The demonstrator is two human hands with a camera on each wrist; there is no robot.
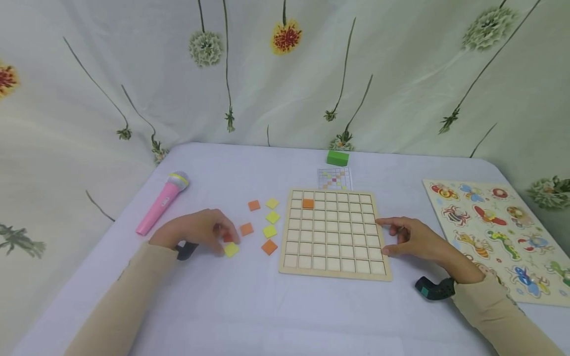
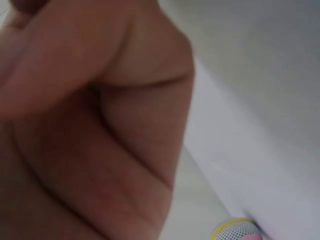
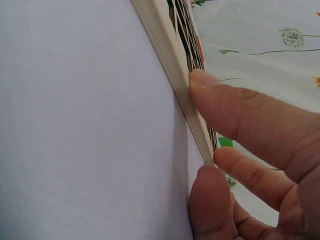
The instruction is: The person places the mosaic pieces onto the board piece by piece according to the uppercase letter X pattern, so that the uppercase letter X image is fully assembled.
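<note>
My left hand (image 1: 202,230) hovers low over the table, its bent fingers and thumb at a yellow square tile (image 1: 231,249). Under the fingers, a red-orange tile (image 1: 228,238) shows only partly. Whether either tile is gripped is hidden; the left wrist view shows mostly the palm (image 2: 95,165). Against the right edge of a wooden grid board (image 1: 336,275), the index finger and thumb of my right hand (image 1: 414,240) rest apart. In the right wrist view that hand's fingers (image 3: 250,110) touch the board's rim (image 3: 175,75). One orange tile (image 1: 308,203) sits in an upper-left cell.
Loose orange tiles (image 1: 269,246) and yellow tiles (image 1: 269,231) lie left of the board. Behind it are a small coloured grid card (image 1: 335,179) and a green block (image 1: 337,158). A pink toy microphone (image 1: 161,202) lies left; an insect picture board (image 1: 503,237) lies right.
</note>
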